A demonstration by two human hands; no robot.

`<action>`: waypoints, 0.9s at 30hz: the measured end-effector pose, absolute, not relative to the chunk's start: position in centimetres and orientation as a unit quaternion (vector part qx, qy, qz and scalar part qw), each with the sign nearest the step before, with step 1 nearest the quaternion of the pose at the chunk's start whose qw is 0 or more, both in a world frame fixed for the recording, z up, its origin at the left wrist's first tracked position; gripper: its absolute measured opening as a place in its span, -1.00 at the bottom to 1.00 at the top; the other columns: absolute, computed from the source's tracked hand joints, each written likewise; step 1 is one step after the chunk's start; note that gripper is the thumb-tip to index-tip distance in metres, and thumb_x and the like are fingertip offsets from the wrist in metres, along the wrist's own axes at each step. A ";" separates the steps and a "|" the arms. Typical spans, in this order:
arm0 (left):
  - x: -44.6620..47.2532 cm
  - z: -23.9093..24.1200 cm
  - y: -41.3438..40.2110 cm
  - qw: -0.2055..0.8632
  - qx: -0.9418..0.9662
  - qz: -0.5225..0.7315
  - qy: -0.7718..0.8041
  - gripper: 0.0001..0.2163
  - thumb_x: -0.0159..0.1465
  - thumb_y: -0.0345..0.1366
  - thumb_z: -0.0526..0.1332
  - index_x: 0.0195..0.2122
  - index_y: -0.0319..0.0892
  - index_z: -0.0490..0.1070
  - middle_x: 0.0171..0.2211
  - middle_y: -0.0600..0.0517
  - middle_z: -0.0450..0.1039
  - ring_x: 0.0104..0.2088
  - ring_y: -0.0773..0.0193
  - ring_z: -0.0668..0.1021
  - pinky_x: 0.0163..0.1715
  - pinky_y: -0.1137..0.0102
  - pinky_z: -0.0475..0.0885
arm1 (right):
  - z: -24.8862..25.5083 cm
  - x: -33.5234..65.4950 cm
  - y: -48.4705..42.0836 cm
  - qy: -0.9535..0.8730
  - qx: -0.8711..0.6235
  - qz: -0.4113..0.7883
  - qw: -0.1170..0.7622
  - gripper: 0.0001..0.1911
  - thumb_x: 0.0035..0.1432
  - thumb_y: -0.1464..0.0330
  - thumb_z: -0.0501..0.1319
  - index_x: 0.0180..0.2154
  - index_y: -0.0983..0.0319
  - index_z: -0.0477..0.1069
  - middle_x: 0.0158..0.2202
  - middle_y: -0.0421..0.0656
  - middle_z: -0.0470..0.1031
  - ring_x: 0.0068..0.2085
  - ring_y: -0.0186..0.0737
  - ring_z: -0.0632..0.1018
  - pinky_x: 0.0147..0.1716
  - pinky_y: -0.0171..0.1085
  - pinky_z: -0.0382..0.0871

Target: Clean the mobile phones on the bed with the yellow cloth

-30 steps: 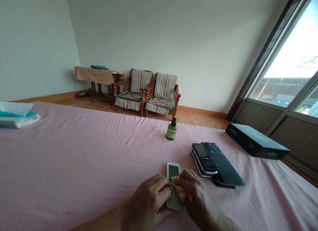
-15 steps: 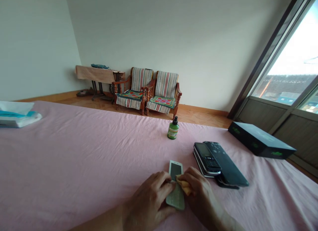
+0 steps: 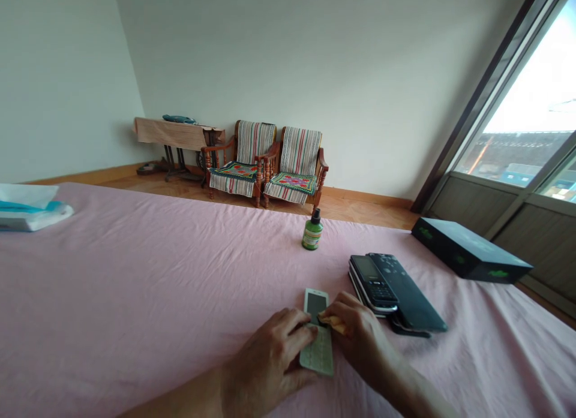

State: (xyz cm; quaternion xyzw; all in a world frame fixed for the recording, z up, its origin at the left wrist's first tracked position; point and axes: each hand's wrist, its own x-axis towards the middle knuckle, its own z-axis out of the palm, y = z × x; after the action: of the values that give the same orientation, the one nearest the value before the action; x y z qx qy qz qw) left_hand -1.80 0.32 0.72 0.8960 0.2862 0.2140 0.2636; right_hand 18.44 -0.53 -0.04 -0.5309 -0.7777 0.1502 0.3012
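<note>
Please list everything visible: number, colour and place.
sheet: 1, pink, foreground
phone: 1, white, front centre
cloth: 1, yellow, on phone's edge
keypad phone: 1, black, right of centre
stacked items: count unclear, beneath keypad phone
flat case: 1, dark, beside keypad phone
bottle: 1, green, middle
box: 1, black, far right
tissue pack: 1, white-blue, far left
chairs: 2, brown, far wall
draped table: 1, beige, left of chairs
window: 1, grey, right
left hand: 1, on phone
right hand: 1, holding cloth

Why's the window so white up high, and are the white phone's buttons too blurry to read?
In the head view, bright daylight washes the window nearly white up high; also in the head view, yes, the white phone shows only faint, unreadable buttons.
</note>
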 end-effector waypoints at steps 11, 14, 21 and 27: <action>-1.9 1.1 -0.2 0.275 0.895 0.210 0.281 -0.56 0.08 -0.35 0.40 -0.01 -0.09 0.38 -0.03 -0.02 0.37 -0.03 0.14 0.43 0.04 0.30 0.36 | -2.9 18.8 -2.2 -0.782 -0.505 0.108 0.348 -0.75 0.01 0.63 0.19 -0.30 0.22 0.46 -0.39 -0.17 0.38 -0.37 -0.26 0.42 -0.42 -0.36 0.26; -1.7 1.3 -0.5 0.277 0.894 0.208 0.283 -0.57 0.04 -0.35 0.42 -0.04 -0.09 0.39 -0.06 0.01 0.38 -0.06 0.14 0.45 0.02 0.29 0.37 | -3.1 18.6 -3.2 -0.788 -0.497 0.111 0.347 -0.77 0.04 0.61 0.19 -0.29 0.23 0.46 -0.38 -0.16 0.38 -0.36 -0.25 0.43 -0.40 -0.35 0.27; -1.6 1.3 -0.5 0.258 0.900 0.200 0.288 -0.59 0.08 -0.26 0.41 -0.04 -0.09 0.41 -0.08 0.01 0.40 -0.06 0.13 0.44 -0.01 0.28 0.38 | -0.3 17.2 0.2 -0.764 -0.573 0.068 0.290 -0.75 0.05 0.66 0.13 -0.48 0.25 0.46 -0.43 -0.17 0.35 -0.37 -0.27 0.38 -0.38 -0.33 0.19; -1.6 1.5 -0.6 0.265 0.900 0.199 0.283 -0.60 0.08 -0.26 0.41 -0.04 -0.08 0.42 -0.02 -0.01 0.37 0.01 0.09 0.40 0.06 0.25 0.33 | 0.3 15.9 1.8 -0.770 -0.561 0.086 0.291 -0.75 0.00 0.64 0.14 -0.56 0.26 0.45 -0.47 -0.19 0.35 -0.39 -0.30 0.38 -0.42 -0.35 0.13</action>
State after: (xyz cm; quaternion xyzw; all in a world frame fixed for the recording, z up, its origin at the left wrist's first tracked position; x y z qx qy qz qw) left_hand -1.61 -0.63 1.50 0.8999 0.2834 0.1994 0.2646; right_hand 15.89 1.82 0.29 -0.5611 -0.7701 0.0863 0.2910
